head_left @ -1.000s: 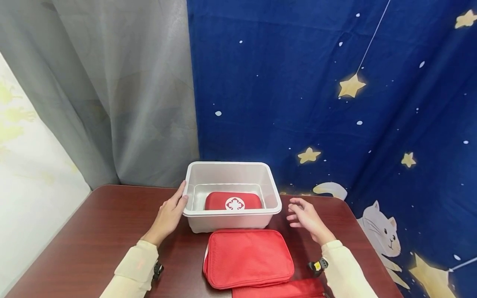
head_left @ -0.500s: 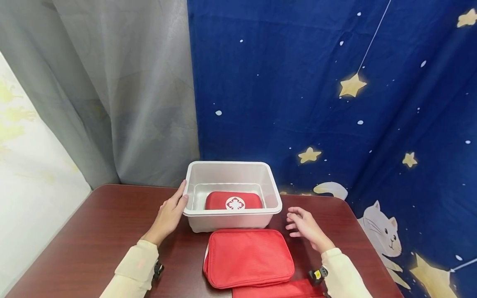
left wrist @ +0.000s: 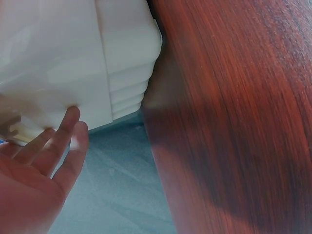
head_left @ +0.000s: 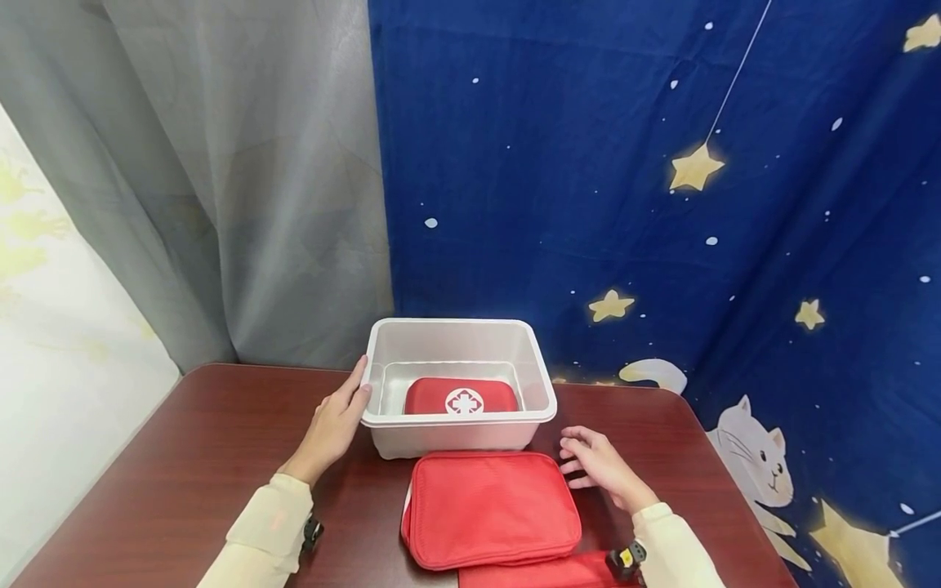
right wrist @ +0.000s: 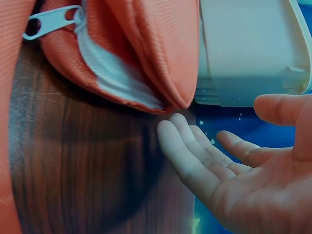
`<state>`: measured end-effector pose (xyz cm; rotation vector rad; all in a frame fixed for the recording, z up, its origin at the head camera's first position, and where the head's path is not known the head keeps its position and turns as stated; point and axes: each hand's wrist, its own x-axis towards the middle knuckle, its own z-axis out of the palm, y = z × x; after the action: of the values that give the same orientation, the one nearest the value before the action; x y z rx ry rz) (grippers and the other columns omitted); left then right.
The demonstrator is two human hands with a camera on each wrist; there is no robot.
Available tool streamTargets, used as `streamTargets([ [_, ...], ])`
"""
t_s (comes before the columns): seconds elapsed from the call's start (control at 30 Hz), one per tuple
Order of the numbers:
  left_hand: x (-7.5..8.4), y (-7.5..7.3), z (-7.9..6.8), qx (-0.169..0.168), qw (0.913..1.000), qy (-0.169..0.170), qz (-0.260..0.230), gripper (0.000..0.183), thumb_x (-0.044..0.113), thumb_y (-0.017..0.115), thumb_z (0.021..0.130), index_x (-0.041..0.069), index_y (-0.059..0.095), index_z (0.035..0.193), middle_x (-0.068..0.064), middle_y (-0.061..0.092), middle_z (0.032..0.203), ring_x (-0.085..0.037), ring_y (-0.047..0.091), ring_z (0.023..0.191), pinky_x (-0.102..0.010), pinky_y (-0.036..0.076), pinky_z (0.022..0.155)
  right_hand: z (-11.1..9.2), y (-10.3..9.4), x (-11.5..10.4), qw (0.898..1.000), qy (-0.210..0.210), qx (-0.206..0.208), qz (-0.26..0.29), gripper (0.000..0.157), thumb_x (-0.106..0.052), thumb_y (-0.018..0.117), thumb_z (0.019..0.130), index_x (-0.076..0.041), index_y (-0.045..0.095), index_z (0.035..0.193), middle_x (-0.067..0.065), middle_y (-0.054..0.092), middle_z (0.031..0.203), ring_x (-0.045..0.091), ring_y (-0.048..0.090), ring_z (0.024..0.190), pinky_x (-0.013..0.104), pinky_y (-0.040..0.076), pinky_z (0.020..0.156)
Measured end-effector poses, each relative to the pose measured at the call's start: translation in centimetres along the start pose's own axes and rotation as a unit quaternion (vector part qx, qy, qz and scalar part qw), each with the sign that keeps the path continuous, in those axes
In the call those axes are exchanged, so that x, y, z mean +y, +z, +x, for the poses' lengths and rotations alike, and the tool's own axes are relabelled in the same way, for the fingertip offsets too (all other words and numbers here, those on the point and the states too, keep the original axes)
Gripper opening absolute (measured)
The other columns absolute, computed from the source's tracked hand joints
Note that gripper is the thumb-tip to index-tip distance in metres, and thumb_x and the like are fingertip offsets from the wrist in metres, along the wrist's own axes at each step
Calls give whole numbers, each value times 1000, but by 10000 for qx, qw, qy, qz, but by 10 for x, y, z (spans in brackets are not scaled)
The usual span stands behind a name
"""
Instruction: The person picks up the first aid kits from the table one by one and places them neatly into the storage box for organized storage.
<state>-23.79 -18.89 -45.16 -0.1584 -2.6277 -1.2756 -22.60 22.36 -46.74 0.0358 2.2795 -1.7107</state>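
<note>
A white plastic bin (head_left: pixel 456 437) stands on the table with a red first-aid case (head_left: pixel 426 395) inside, its white cross emblem facing up. My left hand (head_left: pixel 331 426) rests against the bin's left side, thumb at the rim. In the left wrist view the fingertips (left wrist: pixel 72 114) touch the bin's outer wall. In front of the bin lies a red zippered pouch (head_left: pixel 496 510). Beside its right edge hovers my right hand (head_left: pixel 599 465), holding nothing, fingers loosely bent. The right wrist view shows those fingers (right wrist: pixel 187 156) right by the pouch's corner, its white zipper (right wrist: pixel 117 73) partly parted.
A second flat red fabric piece (head_left: pixel 540 572) lies partly under the pouch, at the near edge of view. The brown wooden table (head_left: pixel 184 482) ends at a grey curtain (head_left: pixel 294 204) and a blue star-patterned curtain (head_left: pixel 515 180) behind it.
My right hand has come down and nearer to me, from beside the bin to the pouch's right edge. My left hand, the bin and the pouch stay in place.
</note>
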Motion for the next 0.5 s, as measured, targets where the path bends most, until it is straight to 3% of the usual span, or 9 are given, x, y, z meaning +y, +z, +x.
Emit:
streamTargets([
  [0.5, 2, 0, -1, -5, 10000, 56, -4, 52, 47, 31, 97, 34, 18, 146, -6, 33, 146, -28, 40, 127, -55, 33, 98, -8, 6, 6, 9997, 87, -88, -201, 47, -23, 51, 93, 5, 41, 128, 20, 55, 102, 23, 60, 78, 43, 54, 59],
])
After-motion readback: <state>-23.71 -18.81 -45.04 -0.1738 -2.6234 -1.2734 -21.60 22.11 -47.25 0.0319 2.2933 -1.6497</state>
